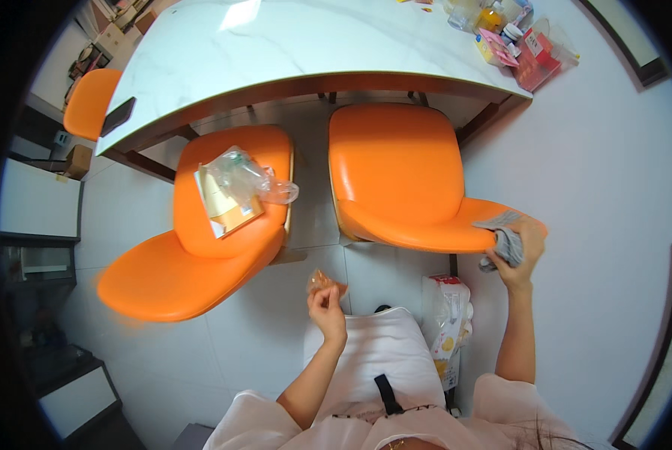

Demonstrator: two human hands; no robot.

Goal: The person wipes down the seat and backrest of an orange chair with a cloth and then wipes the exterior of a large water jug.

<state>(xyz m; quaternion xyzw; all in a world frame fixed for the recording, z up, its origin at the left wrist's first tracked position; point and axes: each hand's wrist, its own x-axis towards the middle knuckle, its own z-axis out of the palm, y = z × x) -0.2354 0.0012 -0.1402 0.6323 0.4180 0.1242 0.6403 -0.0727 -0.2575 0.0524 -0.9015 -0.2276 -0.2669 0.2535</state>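
In my right hand is a grey cloth, pressed against the top edge of the backrest of the right orange chair. My left hand pinches a small crumpled piece of clear and orange-brown wrapping above the floor, over my lap. The left orange chair stands a little way off to the left. On its seat lie a crumpled clear plastic bag and a yellow-brown paper packet or envelope, the bag partly covering the packet.
Beyond the chairs stands a white marble-patterned table with a dark phone at its left corner. Bottles and packages crowd its right end by the wall. A plastic-wrapped package rests on the floor at my right.
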